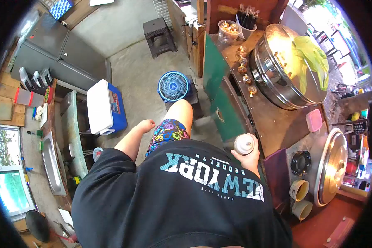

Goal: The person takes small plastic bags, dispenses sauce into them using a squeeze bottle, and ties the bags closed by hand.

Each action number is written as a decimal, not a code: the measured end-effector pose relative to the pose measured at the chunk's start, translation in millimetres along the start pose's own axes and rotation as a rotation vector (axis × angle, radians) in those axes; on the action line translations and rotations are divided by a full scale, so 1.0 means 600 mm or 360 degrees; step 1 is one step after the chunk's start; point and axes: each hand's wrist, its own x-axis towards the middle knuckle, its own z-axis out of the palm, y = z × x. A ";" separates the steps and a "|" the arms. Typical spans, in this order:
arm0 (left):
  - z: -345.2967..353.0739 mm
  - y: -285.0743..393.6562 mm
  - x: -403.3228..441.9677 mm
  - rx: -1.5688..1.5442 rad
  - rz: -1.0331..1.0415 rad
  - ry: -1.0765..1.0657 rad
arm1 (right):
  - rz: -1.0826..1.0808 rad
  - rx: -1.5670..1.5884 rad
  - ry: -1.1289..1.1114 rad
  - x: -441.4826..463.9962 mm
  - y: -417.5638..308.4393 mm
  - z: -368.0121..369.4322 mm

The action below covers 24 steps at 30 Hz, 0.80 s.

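Observation:
My right hand [250, 153] is wrapped round a bottle with a white top [244, 144], held upright beside my body near the counter's edge. Seen from above, the bottle's contents cannot be made out. My left hand [146, 125] hangs at my side over the floor, its fingers loosely stretched and nothing visible in them. Nearest to it are my patterned shorts and a blue-and-white cooler box [104, 108].
A blue fan [173, 86] stands ahead of my knee, with a dark stool [159, 37] beyond. Along the right counter are a large steamer pot [273, 78], small tied bags [246, 79], a pink container [314, 120], mugs [299, 190] and a big lid [334, 165]. A sink [53, 165] lies left.

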 end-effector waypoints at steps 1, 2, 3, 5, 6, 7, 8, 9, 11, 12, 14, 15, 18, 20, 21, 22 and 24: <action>-0.001 0.010 0.002 -0.0017 0.0014 -0.0011 | 0.0016 0.0006 -0.0009 -0.001 -0.002 0.001; -0.001 0.018 0.003 -0.0009 0.0001 -0.0027 | 0.0027 0.0012 -0.0022 -0.003 -0.004 0.002; 0.003 0.024 0.007 -0.0012 0.0018 -0.0034 | 0.0037 0.0016 -0.0035 -0.001 -0.007 0.004; 0.003 0.034 0.021 -0.0013 0.0058 -0.0031 | 0.0026 0.0014 -0.0052 0.008 -0.012 0.008; 0.007 0.040 0.028 0.0007 0.0115 0.0001 | 0.0019 0.0006 -0.0057 0.011 -0.014 0.008; 0.010 0.044 0.034 -0.0008 0.0138 0.0013 | 0.0016 0.0003 -0.0059 0.011 -0.014 0.012; 0.011 0.050 0.043 -0.0019 0.0164 0.0028 | 0.0016 0.0010 -0.0061 0.012 -0.012 0.016; 0.004 0.062 0.051 -0.0027 0.0193 0.0043 | 0.0016 0.0016 -0.0059 0.014 -0.009 0.019; -0.015 0.084 0.077 -0.0116 0.0120 0.0074 | 0.0017 0.0019 -0.0046 0.018 -0.010 0.025; -0.018 0.088 0.094 -0.0114 0.0176 0.0212 | 0.0019 0.0017 -0.0036 0.021 -0.016 0.026; -0.033 0.099 0.135 -0.0131 0.0235 0.0400 | 0.0034 -0.0008 -0.0019 0.024 -0.024 0.022; -0.050 0.110 0.153 -0.0144 0.0238 0.0449 | 0.0018 0.0016 0.0015 0.023 -0.009 0.022; -0.114 0.159 0.211 -0.0036 0.0228 0.0572 | 0.0081 -0.0009 0.0091 0.023 -0.016 0.014; -0.145 0.166 0.274 0.0014 0.0170 0.0551 | 0.0140 -0.0080 0.0157 0.024 -0.034 0.012; -0.162 0.174 0.294 0.0091 0.0093 0.0484 | 0.0214 -0.0107 0.0188 0.025 -0.045 0.012; -0.185 0.187 0.307 0.0164 0.0014 0.0426 | 0.0217 -0.0150 0.0221 0.026 -0.048 0.011; -0.195 0.184 0.357 0.0179 -0.0091 0.0295 | 0.0266 -0.0184 0.0318 0.035 -0.060 0.013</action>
